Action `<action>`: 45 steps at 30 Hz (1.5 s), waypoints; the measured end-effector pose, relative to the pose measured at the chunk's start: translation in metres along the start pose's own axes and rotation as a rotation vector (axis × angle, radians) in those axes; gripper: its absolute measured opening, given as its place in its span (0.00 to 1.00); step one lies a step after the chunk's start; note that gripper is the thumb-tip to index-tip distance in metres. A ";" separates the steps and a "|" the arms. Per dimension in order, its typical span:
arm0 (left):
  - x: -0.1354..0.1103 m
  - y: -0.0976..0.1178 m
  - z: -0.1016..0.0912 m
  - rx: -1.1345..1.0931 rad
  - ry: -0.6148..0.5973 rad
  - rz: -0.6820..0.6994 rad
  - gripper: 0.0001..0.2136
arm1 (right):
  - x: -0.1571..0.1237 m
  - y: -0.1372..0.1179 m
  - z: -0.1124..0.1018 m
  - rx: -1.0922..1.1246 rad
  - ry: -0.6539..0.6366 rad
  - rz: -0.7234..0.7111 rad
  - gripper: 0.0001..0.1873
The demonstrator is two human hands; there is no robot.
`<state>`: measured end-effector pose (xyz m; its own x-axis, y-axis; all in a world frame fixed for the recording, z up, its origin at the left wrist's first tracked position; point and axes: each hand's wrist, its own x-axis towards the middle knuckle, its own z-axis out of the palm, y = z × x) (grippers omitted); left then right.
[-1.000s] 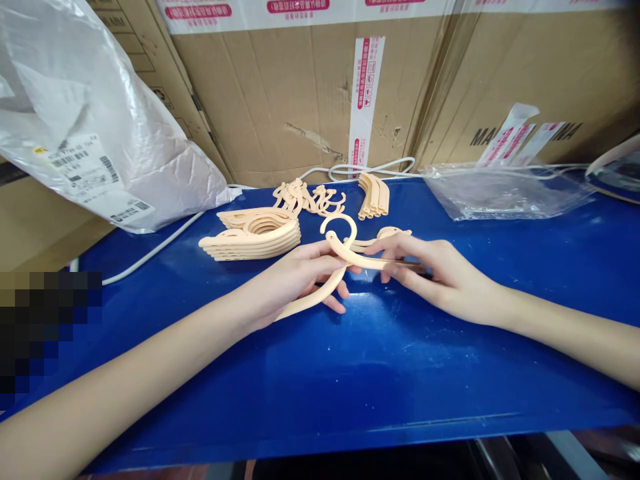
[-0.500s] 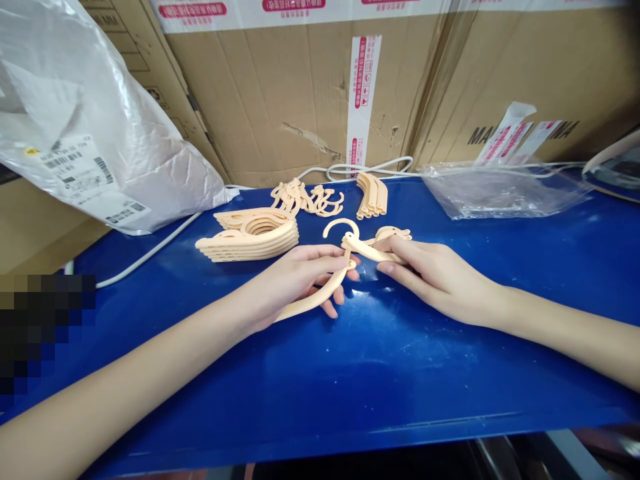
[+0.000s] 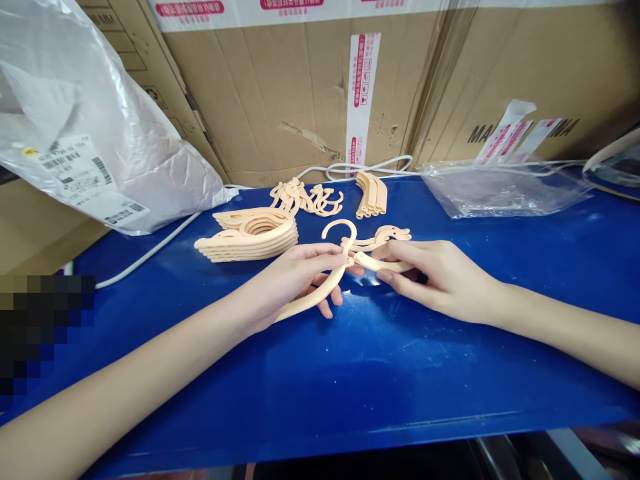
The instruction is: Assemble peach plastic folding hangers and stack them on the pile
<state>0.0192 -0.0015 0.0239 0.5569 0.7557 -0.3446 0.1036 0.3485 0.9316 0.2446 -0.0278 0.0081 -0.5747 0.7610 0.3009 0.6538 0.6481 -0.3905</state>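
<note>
My left hand (image 3: 300, 277) is closed on a curved cream plastic hanger arm (image 3: 313, 300), which slants down toward me. At its upper end, by my thumb, stands a cream hanger hook (image 3: 354, 233), its curl pointing up and left. My right hand (image 3: 443, 277) pinches a second curved hanger arm (image 3: 373, 263) between thumb and fingers. The tip of that arm, with a small hole, lies close to the hook's base; whether they touch I cannot tell. Just behind my right fingers rests a flat cream piece with an animal-like outline (image 3: 393, 234) on the blue table (image 3: 390, 387).
Left of my hands is a stack of cream hanger parts (image 3: 250, 250). Behind lie a heap of loose hooks (image 3: 300, 197) and a bundle of curved arms (image 3: 371, 195). A clear plastic bag (image 3: 500, 193), a silver mailing bag (image 3: 125, 133), white cable (image 3: 150, 257) and cartons (image 3: 280, 100) surround them.
The right-hand arm's tip has come down and right, away from the hook. The hook's lower end now sits nearer my left thumb. Both hands stay almost in place.
</note>
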 end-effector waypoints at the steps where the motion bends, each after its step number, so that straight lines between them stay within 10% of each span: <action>1: 0.000 0.000 0.000 -0.008 0.003 0.002 0.05 | 0.000 0.000 0.000 -0.002 -0.007 -0.007 0.11; 45: 0.001 -0.003 -0.008 0.090 -0.127 -0.008 0.06 | -0.010 -0.015 0.008 -0.437 0.155 -0.219 0.19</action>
<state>0.0133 0.0029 0.0199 0.6546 0.6750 -0.3404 0.1793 0.2988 0.9373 0.2364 -0.0457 0.0040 -0.6631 0.5797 0.4735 0.6900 0.7186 0.0866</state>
